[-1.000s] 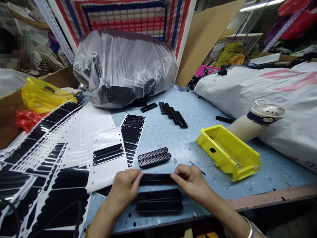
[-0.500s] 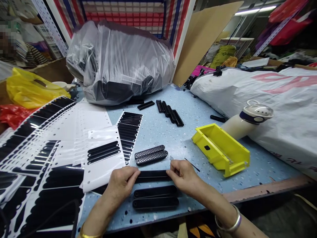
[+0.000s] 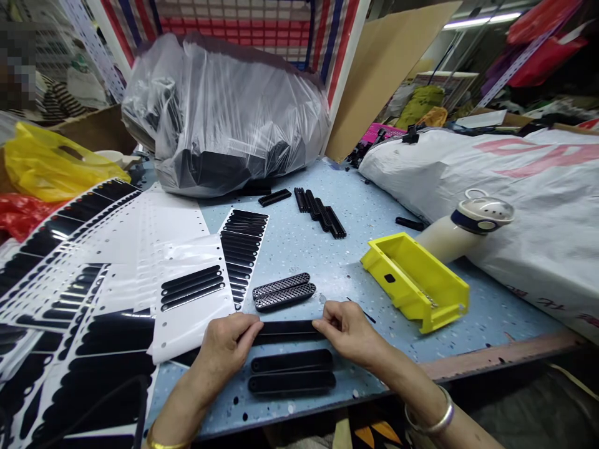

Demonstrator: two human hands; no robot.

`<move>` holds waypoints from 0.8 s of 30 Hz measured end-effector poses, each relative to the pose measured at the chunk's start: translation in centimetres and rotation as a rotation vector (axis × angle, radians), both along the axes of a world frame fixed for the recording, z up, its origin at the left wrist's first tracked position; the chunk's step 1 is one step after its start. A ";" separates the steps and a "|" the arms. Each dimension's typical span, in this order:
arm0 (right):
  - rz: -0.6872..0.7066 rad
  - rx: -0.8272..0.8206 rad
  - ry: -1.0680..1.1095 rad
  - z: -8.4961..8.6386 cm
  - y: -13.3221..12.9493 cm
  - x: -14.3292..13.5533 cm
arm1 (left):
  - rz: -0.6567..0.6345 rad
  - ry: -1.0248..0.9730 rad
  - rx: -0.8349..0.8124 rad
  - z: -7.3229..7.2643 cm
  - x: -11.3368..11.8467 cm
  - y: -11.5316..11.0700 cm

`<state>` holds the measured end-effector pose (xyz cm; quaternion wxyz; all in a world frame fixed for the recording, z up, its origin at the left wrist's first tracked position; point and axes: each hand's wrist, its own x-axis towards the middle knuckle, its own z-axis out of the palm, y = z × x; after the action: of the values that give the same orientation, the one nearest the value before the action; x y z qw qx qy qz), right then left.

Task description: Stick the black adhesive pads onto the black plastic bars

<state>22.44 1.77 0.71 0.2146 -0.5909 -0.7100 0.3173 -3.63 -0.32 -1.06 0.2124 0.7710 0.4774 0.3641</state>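
Note:
A flat black strip lies level across the space between my hands, just above or on the blue speckled table. My left hand pinches its left end between thumb and fingers. At the other end, my right hand grips it the same way, hiding the tip. Nearer to me lie two long black rounded pieces, side by side. Beyond the strip rest two black pieces with a textured pattern. A white sheet with several black strips lies left of them.
A yellow bin with small bits inside stands at the right, beside a cream bottle. A grey plastic bag fills the back. Several black pieces lie mid-table. More sticker sheets cover the left, and a white sack lies far right.
Both hands keep their hold on the ends of the black strip and have barely moved. The whole view has shifted slightly.

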 end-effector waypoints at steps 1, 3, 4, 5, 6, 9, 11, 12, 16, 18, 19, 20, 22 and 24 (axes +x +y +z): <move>-0.010 -0.006 0.006 -0.2 0.1 0.1 | 0.000 0.004 0.001 0.0 0.0 0.0; -0.018 0.009 0.002 -0.4 0.1 0.2 | -0.004 0.017 0.000 -0.1 -0.1 0.0; -0.014 0.032 -0.006 -0.5 0.2 0.2 | -0.006 0.024 -0.001 -0.1 -0.1 0.1; -0.007 0.061 -0.014 -0.6 0.1 0.3 | -0.008 0.027 -0.002 -0.1 -0.2 0.1; -0.002 0.085 -0.018 -0.5 0.1 0.3 | -0.009 0.030 -0.004 -0.1 -0.2 0.1; -0.010 0.038 0.043 -0.1 -0.1 0.6 | -0.002 0.028 -0.011 0.0 -0.2 0.1; -0.036 -0.055 0.145 0.3 -0.3 0.8 | 0.001 0.023 -0.012 0.0 -0.1 0.0; -0.049 -0.087 0.191 0.5 -0.4 0.8 | 0.002 0.023 -0.015 0.1 0.0 0.0; -0.071 -0.031 0.184 0.1 -0.7 0.3 | 0.011 0.016 -0.008 0.0 0.1 0.0; -0.094 0.036 0.099 -0.6 -0.6 -0.4 | 0.012 0.010 0.003 -0.2 0.1 0.0; -0.105 0.065 0.051 -0.9 -0.6 -0.7 | 0.013 0.010 0.003 -0.2 0.1 0.0; -0.109 0.093 0.007 -1.3 -0.5 -1.0 | 0.015 0.012 -0.001 -0.3 0.1 0.0; -0.087 0.135 -0.052 -1.8 -0.3 -1.4 | 0.020 0.010 -0.012 -0.3 0.1 0.0; -0.054 0.159 -0.057 -2.0 0.0 -1.5 | 0.022 -0.004 -0.019 -0.2 0.1 0.0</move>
<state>20.91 1.75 -1.33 0.2490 -0.5999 -0.7225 0.2372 -3.57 -0.35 -1.28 0.2167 0.7630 0.4888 0.3632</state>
